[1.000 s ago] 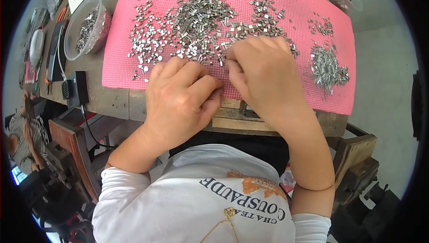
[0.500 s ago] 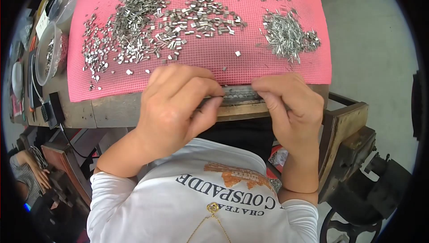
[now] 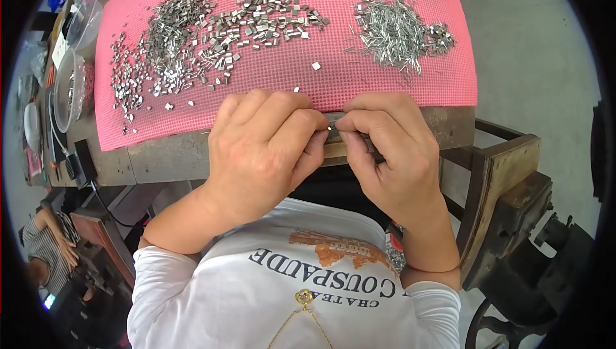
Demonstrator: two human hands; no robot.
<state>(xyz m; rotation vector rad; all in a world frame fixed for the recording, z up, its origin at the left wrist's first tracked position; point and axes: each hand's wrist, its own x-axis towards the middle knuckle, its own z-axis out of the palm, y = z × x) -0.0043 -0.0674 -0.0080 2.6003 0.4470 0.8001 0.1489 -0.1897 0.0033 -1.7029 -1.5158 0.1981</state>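
Note:
My left hand [image 3: 263,137] and my right hand [image 3: 398,143] almost meet at the table's front edge. Thumb and index finger of each are pinched together. A tiny shiny metal piece [image 3: 330,128] shows at the left fingertips; what the right fingers hold, if anything, is hidden. Between the hands a short part of a grey metal strip [image 3: 334,118] lies along the edge, mostly covered by fingers. Beyond them, a pink mesh mat [image 3: 269,73] bears small metal blocks [image 3: 263,21], a dense heap of metal bits [image 3: 176,34] and a pile of thin silvery pins [image 3: 388,34].
At the left stand clear plastic tubs [image 3: 72,102], one with metal parts in it, and a black box [image 3: 85,159] with a cable. Another person's arm [image 3: 59,236] shows at lower left. A dark machine [image 3: 545,272] stands at lower right, beside the wooden table's end [image 3: 455,118].
My right hand has moved left, close to my left hand, so less of the metal strip shows between them. The whole view has shifted slightly.

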